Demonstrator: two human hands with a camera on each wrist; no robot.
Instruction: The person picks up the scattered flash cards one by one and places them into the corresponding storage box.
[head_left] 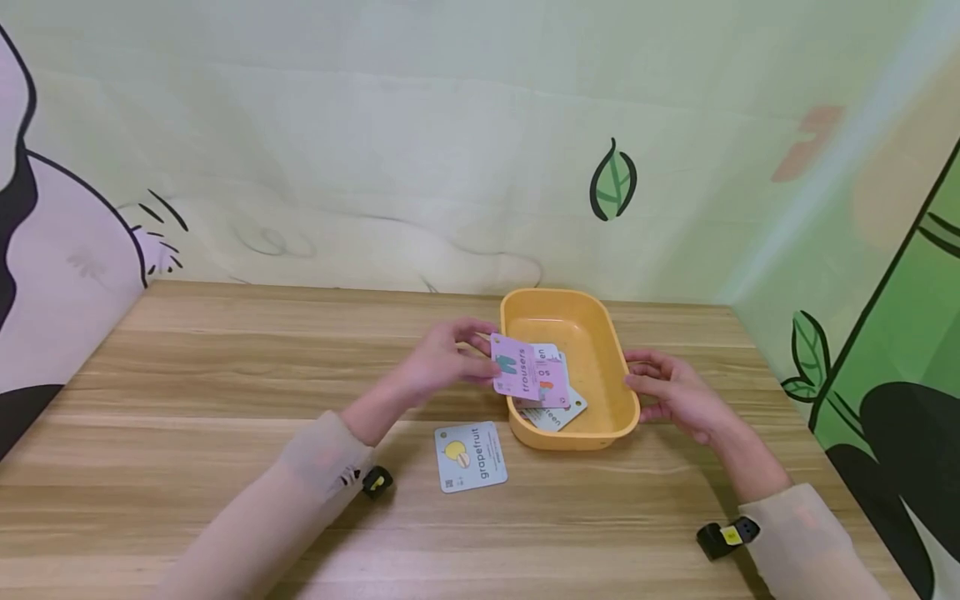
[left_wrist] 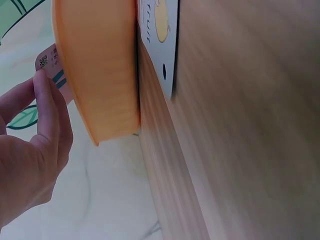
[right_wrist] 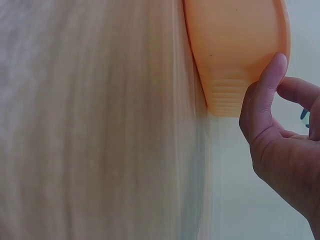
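Observation:
My left hand [head_left: 446, 362] pinches a purple card [head_left: 516, 367] printed "trousers" at its left edge, over the left side of a yellow plastic tub [head_left: 613, 367]. In the left wrist view, the card's corner [left_wrist: 45, 61] shows between thumb and fingers, beyond the tub's wall. Under it in the tub lie several other cards, among them a pink one [head_left: 553, 385] and a white one [head_left: 564, 414], partly covered. At the tub's right rim is my right hand [head_left: 678, 392], holding the edge with fingertips against the outer wall [right_wrist: 235, 45].
A pale blue "grapefruit" card [head_left: 471, 457] lies flat on the wooden table [head_left: 247, 358], left of the tub's near end. Behind the table hangs a printed cloth wall [head_left: 375, 167], with another stretch on the right.

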